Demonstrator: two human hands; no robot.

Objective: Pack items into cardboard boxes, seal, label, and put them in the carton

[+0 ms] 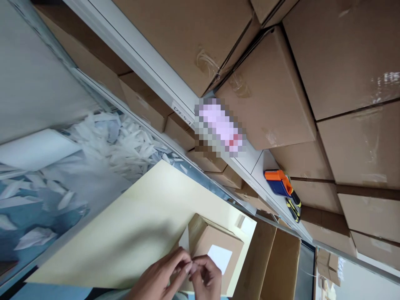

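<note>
My left hand (165, 271) and my right hand (206, 275) meet at the fingertips, both closed in a pinch. What lies between the fingers is too small to make out. Just above my left fingers a white slip (184, 239) sticks up; whether it is held or rests against the box is unclear. Behind and partly under both hands sits a small brown cardboard box (233, 241) with a white label (219, 257) on its face. The box rests on a pale yellow board (150, 208).
White paper scraps (131, 146) fill a bin on the left. Large cardboard boxes (271, 96) stand stacked on a shelf (259, 166), with an orange-and-blue tool (278, 182) and a yellow-and-black cutter (293, 208) at its edge. An open carton (278, 262) stands right of the board.
</note>
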